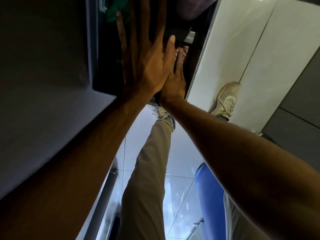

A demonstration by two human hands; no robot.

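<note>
Both hands are in the dark compartment [201,59]. Left hand [147,54] is flat, fingers straight, holding nothing, tips up by the green packet [114,13]. Right hand [174,80] is tucked behind it, fingertips at a reddish item [184,49]; can't tell if it's gripping.

Risk: I'm reaching half blind and could knock the grey block [189,37] or scrape knuckles on the rim.

Contents are dim, and the purple thing [190,7] is cropped at the top.

Left hand [147,66] just beside right hand [174,82] — both in the compartment [198,66].

Kitchen, seemingly: glossy floor tiles [233,40], grey cabinets [301,101], open drawer [94,49].
</note>
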